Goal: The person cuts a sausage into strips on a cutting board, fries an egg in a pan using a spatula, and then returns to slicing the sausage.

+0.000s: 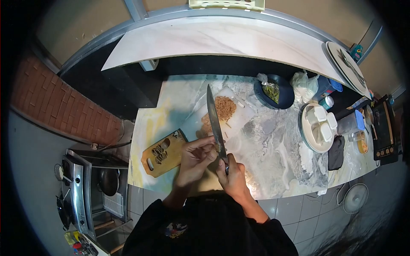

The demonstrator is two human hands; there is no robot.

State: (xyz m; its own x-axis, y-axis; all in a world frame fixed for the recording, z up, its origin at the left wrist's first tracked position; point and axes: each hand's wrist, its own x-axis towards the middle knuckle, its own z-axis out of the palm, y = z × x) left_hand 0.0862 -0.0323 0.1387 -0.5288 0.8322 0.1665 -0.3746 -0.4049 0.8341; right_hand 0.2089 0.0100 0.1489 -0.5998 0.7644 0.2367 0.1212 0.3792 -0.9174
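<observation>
My right hand [234, 178] is wrapped round the handle of a large kitchen knife [215, 115], its long blade pointing up and away from me. Close against the blade's lower part is my left hand [198, 158], fingers curled and pinched; a small pale bit shows there, too little to name. Beyond the hands, a pile of brown shredded food [225, 108] lies on a white cutting board [243, 115], partly behind the knife. Left of my left hand, a wooden cutting board [174, 164] bears dark sliced pieces [159, 154] and one brownish chunk [165, 144].
On the marble-patterned table [273, 158], a dark blue bowl [287, 100] holds a bag of greens [270, 91]. Farther right are a plate of white containers [307, 141], a dark cloth [336, 153] and a plastic tub [351, 122]. A stove [79, 192] stands at left; a raised shelf [213, 38] runs behind.
</observation>
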